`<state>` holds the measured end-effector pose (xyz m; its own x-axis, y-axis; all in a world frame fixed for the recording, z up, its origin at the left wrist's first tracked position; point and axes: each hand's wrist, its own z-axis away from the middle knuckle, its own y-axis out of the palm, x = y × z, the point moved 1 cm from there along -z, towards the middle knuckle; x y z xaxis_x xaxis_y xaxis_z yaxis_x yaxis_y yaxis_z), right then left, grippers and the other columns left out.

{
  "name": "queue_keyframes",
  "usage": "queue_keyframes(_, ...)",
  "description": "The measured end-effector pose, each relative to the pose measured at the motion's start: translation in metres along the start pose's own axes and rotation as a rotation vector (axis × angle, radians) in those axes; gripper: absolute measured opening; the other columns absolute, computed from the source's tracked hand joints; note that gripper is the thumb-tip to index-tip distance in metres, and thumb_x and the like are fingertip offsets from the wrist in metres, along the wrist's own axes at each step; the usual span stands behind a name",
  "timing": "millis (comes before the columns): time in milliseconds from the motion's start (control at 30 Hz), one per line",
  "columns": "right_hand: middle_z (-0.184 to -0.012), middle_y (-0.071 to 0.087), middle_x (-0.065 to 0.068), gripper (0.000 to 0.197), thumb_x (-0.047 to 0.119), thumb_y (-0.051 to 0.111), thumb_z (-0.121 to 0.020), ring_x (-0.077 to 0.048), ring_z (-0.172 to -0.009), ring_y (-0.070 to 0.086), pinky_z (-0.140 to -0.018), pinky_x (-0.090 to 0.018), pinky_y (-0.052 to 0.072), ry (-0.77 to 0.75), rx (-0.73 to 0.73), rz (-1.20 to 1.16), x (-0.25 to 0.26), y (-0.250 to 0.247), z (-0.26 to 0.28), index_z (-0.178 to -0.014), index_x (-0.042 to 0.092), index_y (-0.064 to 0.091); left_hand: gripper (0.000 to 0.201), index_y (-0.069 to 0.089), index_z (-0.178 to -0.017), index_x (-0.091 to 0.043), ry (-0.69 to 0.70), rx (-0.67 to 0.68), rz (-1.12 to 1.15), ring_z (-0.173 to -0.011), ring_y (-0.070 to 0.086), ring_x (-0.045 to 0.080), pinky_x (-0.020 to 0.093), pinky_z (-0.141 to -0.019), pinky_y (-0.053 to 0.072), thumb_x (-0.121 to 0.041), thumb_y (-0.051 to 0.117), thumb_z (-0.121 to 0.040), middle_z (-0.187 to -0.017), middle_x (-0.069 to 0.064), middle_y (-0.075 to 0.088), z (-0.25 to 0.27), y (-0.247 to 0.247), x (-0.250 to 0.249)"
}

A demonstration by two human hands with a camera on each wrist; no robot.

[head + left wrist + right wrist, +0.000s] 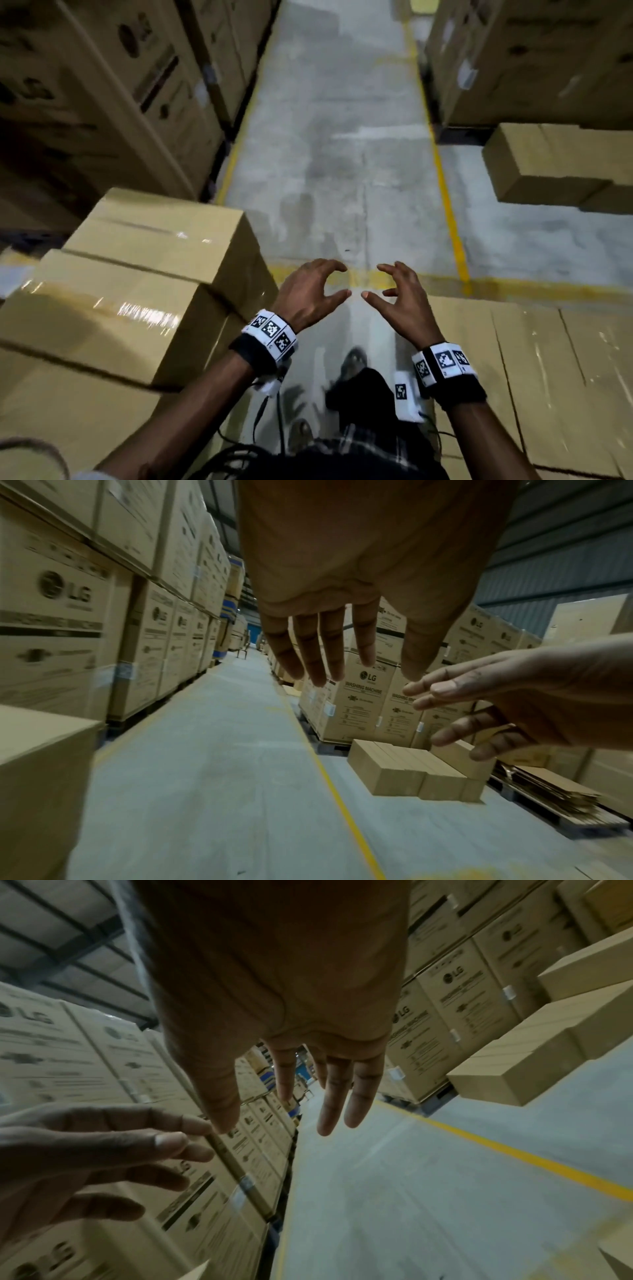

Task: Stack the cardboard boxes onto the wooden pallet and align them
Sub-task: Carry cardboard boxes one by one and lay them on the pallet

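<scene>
Both my hands hover empty over the concrete aisle, close together, palms facing each other. My left hand [334, 279] has loosely curled fingers and holds nothing; in the left wrist view its fingers [329, 653] hang spread. My right hand [376, 281] mirrors it, also empty, and its fingers [337, 1096] point down the aisle. Plain taped cardboard boxes [137, 274] are stacked at my left. A low layer of boxes [548, 377] lies at my right. More plain boxes [411, 772] sit on the floor ahead right, beside a pallet [582, 823] bearing flattened cardboard.
Tall printed washing-machine cartons [102, 85] wall the aisle on the left and others [531, 61] on the right. Yellow floor lines [448, 212] edge the grey lane. My legs and feet [356, 377] are below the hands. The frames are motion-blurred.
</scene>
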<state>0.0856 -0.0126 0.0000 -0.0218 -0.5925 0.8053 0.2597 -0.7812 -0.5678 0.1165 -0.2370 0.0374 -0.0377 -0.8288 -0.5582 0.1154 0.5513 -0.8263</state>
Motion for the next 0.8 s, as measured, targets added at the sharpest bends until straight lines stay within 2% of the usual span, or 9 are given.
queue_keyframes(100, -0.160, 0.032, 0.003, 0.063, 0.044, 0.083, -0.083, -0.014, -0.099, 0.067, -0.096, -0.043, 0.055, 0.028, -0.063, -0.011, -0.019, -0.024, -0.071, -0.140, 0.037, 0.056, 0.048, 0.060, -0.132, -0.034, 0.045, 0.039, -0.017, -0.122, 0.059, 0.021, 0.040, -0.099, 0.049, -0.056, 0.066, -0.090, -0.134, -0.005, 0.065, -0.093, 0.004, 0.000)
queue_keyframes(200, -0.162, 0.031, 0.001, 0.064, 0.044, 0.081, -0.084, -0.016, -0.100, 0.066, -0.095, -0.041, 0.055, 0.053, -0.097, -0.005, -0.037, -0.051, -0.149, -0.142, 0.035, 0.055, 0.049, 0.060, -0.133, -0.034, 0.109, 0.061, -0.059, -0.121, 0.060, 0.022, 0.042, -0.097, 0.050, -0.057, 0.065, -0.089, -0.132, -0.005, 0.065, -0.193, 0.007, -0.004)
queue_keyframes(300, -0.164, 0.027, 0.003, 0.064, 0.045, 0.080, -0.086, -0.018, -0.103, 0.066, -0.096, -0.038, 0.053, 0.095, -0.106, 0.016, -0.046, -0.097, -0.232, -0.143, 0.036, 0.052, 0.049, 0.060, -0.134, -0.033, 0.161, 0.092, -0.112, -0.122, 0.060, 0.024, 0.041, -0.096, 0.050, -0.057, 0.066, -0.091, -0.134, -0.004, 0.065, -0.304, -0.001, -0.026)
queue_keyframes(467, -0.163, 0.028, 0.005, 0.062, 0.047, 0.080, -0.086, -0.014, -0.102, 0.066, -0.096, -0.037, 0.052, 0.118, -0.162, 0.021, -0.056, -0.178, -0.346, -0.141, 0.038, 0.053, 0.048, 0.059, -0.135, -0.033, 0.260, 0.132, -0.127, -0.123, 0.059, 0.024, 0.042, -0.096, 0.050, -0.055, 0.065, -0.093, -0.137, -0.003, 0.064, -0.456, -0.004, -0.078)
queue_keyframes(633, -0.162, 0.029, 0.008, 0.061, 0.046, 0.081, -0.085, -0.012, -0.101, 0.066, -0.099, -0.040, 0.052, 0.213, -0.220, -0.025, -0.076, -0.242, -0.432, -0.140, 0.040, 0.053, 0.046, 0.060, -0.134, -0.033, 0.250, 0.173, -0.041, -0.118, 0.060, 0.021, 0.037, -0.092, 0.049, -0.052, 0.069, -0.093, -0.134, -0.004, 0.065, -0.573, 0.015, -0.116)
queue_keyframes(800, -0.160, 0.031, 0.008, 0.060, 0.045, 0.081, -0.085, -0.012, -0.100, 0.066, -0.100, -0.039, 0.051, 0.292, -0.329, -0.066, -0.112, -0.302, -0.503, -0.138, 0.042, 0.054, 0.046, 0.059, -0.134, -0.036, 0.335, 0.258, -0.058, -0.116, 0.061, 0.020, 0.036, -0.091, 0.048, -0.053, 0.069, -0.092, -0.132, -0.006, 0.064, -0.691, 0.048, -0.152)
